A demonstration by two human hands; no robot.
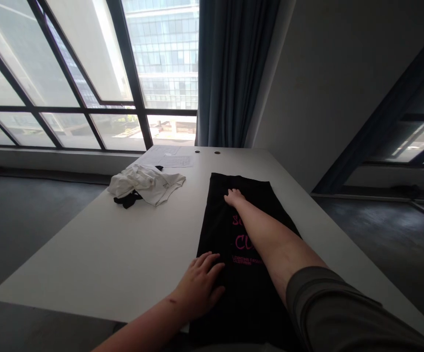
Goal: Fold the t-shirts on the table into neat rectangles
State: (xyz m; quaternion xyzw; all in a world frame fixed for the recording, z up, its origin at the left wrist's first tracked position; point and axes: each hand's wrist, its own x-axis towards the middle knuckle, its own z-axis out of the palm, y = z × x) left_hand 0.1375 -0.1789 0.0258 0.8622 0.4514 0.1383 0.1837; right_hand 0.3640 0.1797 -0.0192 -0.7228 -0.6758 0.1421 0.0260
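Observation:
A black garment [248, 293] with pink lettering lies in a long, fairly flat strip on the white table, its narrower end pointing away from me. My left hand [202, 286] rests on its left edge near me, fingers spread and palm down. Farther up, my right hand [234, 197] touches the cloth near the far end, its fingers slightly bent and apart. That forearm crosses the garment and covers part of the pink print. Neither hand pinches the fabric visibly. The near end of the garment runs out of view below.
On the left of the white table [98, 249] lies a crumpled white garment [147, 183] with black parts. Paper sheets [173, 161] lie behind it. Two round holes mark the far edge. Beyond stand a blue curtain [234, 73] and large windows.

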